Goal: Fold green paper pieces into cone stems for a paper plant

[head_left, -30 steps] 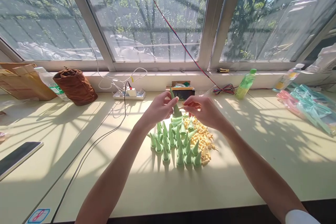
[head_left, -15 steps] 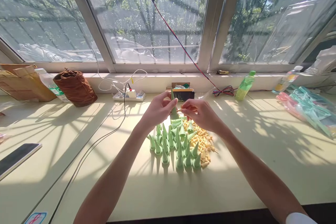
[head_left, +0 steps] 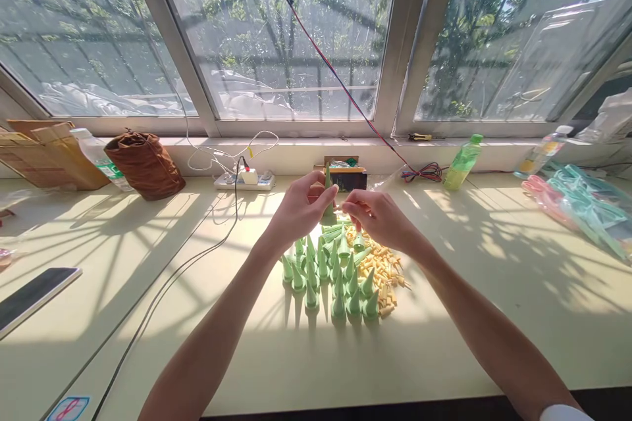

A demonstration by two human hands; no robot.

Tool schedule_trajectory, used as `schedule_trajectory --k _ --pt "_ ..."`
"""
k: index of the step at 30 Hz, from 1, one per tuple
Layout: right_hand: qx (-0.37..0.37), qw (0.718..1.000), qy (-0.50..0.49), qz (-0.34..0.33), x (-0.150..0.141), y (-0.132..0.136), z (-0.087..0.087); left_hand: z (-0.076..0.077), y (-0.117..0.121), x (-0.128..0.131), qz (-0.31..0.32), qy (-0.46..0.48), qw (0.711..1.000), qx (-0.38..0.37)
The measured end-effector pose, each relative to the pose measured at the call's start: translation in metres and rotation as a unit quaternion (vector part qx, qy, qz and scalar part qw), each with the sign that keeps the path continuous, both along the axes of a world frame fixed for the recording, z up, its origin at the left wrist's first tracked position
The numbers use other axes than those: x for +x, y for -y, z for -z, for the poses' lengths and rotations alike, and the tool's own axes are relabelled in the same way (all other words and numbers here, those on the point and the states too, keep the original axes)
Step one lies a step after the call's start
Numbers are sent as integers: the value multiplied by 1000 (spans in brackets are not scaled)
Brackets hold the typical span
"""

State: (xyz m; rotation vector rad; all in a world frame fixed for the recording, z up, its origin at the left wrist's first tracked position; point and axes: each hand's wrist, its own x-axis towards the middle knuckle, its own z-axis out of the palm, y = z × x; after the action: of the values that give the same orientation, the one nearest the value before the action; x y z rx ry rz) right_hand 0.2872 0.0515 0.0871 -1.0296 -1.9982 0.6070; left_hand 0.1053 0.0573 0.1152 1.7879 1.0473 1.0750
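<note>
Sunlight is coming through big windows [head_left: 291,33] and making stripes of shadow on the pale, flat counter [head_left: 419,355]. A brown cloth bag [head_left: 145,164] is sitting near the wall on the left, and a green bottle [head_left: 462,163] is standing on the right. The green cone [head_left: 328,209] is pointing its tip up, its long axis running nearly straight up and down. The left hand [head_left: 306,205] is keeping it in a pinching grip, at the far side of the pile. The right hand [head_left: 378,216] is curling its fingers just beside it; I cannot tell if that grip is pinching anything. More green cones [head_left: 311,297], smooth and sharp-topped, are standing in a bunch, with some lying down. Small yellow pegs [head_left: 382,266] are making a messy heap beside them.
</note>
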Motion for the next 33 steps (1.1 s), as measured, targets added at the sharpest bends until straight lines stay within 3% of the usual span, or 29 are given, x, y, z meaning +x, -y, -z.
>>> schedule_trajectory --k 8,20,25,29,33 --pt "18 999 26 12 -1 2 0 0 4 2 2 -16 999 32" --pt "36 999 16 8 0 6 -7 -7 0 -5 17 50 997 -48" --pt "30 999 10 -11 0 6 -7 -4 0 -4 25 51 997 -43" --pt "-27 999 -37 -19 -2 5 -4 0 2 1 0 -4 999 53" --pt "-184 968 -157 -68 -3 2 -3 1 5 7 -43 -90 982 162"
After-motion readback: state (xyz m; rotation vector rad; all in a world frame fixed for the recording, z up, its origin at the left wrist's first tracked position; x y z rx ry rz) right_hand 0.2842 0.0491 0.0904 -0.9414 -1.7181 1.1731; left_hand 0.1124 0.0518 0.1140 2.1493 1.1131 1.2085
